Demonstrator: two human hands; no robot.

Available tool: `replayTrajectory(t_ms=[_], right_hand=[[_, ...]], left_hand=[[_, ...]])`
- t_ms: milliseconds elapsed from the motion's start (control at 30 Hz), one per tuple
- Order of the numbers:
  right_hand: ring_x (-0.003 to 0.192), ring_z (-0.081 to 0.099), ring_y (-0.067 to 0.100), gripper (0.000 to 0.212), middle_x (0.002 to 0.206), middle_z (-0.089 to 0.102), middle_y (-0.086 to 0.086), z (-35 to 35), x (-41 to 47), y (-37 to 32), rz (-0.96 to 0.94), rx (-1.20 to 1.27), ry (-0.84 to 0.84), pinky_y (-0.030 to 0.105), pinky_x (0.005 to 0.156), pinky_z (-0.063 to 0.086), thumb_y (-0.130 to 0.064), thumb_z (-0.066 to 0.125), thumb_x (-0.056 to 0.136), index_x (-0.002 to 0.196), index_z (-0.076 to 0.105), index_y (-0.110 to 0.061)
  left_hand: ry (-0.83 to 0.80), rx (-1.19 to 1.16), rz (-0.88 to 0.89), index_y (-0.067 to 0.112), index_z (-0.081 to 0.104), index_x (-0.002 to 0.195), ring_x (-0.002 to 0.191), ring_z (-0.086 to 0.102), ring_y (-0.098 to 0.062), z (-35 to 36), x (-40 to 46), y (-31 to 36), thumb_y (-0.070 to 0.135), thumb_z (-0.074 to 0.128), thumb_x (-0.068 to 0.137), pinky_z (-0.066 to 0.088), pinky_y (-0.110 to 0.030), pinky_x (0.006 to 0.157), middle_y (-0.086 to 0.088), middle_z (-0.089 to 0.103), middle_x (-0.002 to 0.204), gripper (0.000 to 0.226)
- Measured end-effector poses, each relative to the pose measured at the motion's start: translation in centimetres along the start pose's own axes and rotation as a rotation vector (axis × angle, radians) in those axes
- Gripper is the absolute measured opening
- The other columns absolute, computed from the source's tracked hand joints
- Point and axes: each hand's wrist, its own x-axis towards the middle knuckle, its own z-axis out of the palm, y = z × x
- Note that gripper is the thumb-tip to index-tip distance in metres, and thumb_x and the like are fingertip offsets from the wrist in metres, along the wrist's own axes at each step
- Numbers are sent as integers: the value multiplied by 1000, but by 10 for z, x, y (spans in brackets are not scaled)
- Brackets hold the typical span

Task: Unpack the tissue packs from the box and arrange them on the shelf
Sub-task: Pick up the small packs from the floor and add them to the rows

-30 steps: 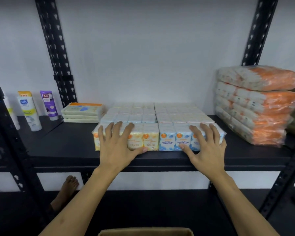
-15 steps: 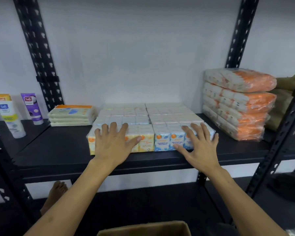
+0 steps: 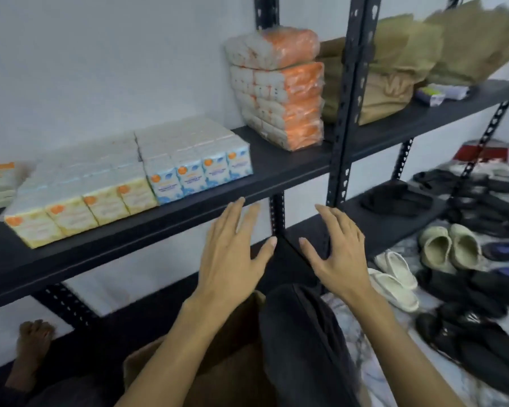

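Note:
Two blocks of small tissue packs stand side by side on the black shelf [image 3: 276, 168]: a yellow-fronted block [image 3: 80, 198] on the left and a blue-fronted block [image 3: 200, 163] on the right. Both hands hover in front of and below the shelf edge, off the packs. My left hand [image 3: 235, 254] is spread with fingers apart and empty. My right hand [image 3: 335, 251] is spread and empty too. The brown cardboard box [image 3: 224, 356] sits low between my arms, partly hidden by my left forearm and my dark-clad knee.
A stack of orange-and-white wrapped bundles [image 3: 279, 89] stands at the shelf's right end beside a black upright [image 3: 347, 113]. Beige bags [image 3: 423, 51] fill the neighbouring shelf. Several sandals and shoes [image 3: 453, 259] lie on the floor at right. A bare foot [image 3: 33, 345] is at lower left.
Both hands have come off the front of the tissue blocks and dropped below the shelf edge. The view has swung right and down, showing the shoes and more of the box.

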Motion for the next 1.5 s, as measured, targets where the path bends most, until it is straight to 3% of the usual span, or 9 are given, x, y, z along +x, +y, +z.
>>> replayTrajectory(t_ms=[267,533,633,800,967,1200,1267,1367,1500], right_hand=[[125,51,30,71,136,58,8,-79,-202,166,407,-321,-185,45,103,41,-57,48,88,139,54,-9],[116,56,45,71,126,62,17,-115,-386,257,974,-326,-368,54,95,46,-53,50,83,133,59,-2],[119,53,48,64,130,60,23,-113,-429,282,1136,-302,-436,54,99,43,-38,68,87,137,56,1],[127,46,47,65,138,52,26,-101,-471,318,1360,-235,-485,50,100,43,-26,71,90,143,47,1],[125,48,43,60,138,47,25,-85,-496,351,1540,-141,-518,48,96,45,-26,63,95,144,40,0],[140,30,44,80,155,29,23,-85,-493,403,1510,-546,-538,54,110,31,-29,70,88,153,27,-11],[149,16,44,83,164,14,21,-87,-497,423,1530,-563,-609,57,118,19,-25,67,90,157,19,-16],[145,23,42,62,161,22,18,-85,-507,446,1484,-566,-639,57,118,18,-18,61,91,147,36,-14],[127,40,40,44,140,45,19,-69,-502,459,1442,-485,-563,51,104,34,-33,64,92,129,59,-9]], left_hand=[[-555,-40,312,14,51,141,128,47,-23,196,-22,156,41,56,99,41,-37,105,-2,52,140,50],[-1100,133,488,14,44,143,127,49,-36,335,-101,228,46,55,93,39,-49,107,-11,52,139,61],[-1235,135,526,13,40,147,128,47,-36,363,-118,234,42,58,95,43,-44,102,-13,50,140,62],[-1349,110,490,16,37,149,124,52,-33,405,-141,240,40,59,97,46,-39,87,-9,51,139,60],[-1466,191,480,13,38,150,130,48,-32,439,-174,235,40,58,99,48,-43,98,-12,47,146,62],[-1476,186,419,14,52,132,117,57,-32,487,-186,233,35,61,94,51,-41,85,-11,59,131,44],[-1482,168,342,13,45,144,125,53,-32,504,-185,231,35,65,95,50,-41,93,-12,55,139,58],[-1477,148,259,13,38,152,132,49,-33,523,-185,225,33,69,93,48,-43,101,-13,50,146,69],[-1553,174,250,13,45,145,127,52,-34,545,-196,212,30,72,90,50,-46,98,-14,54,141,64]])
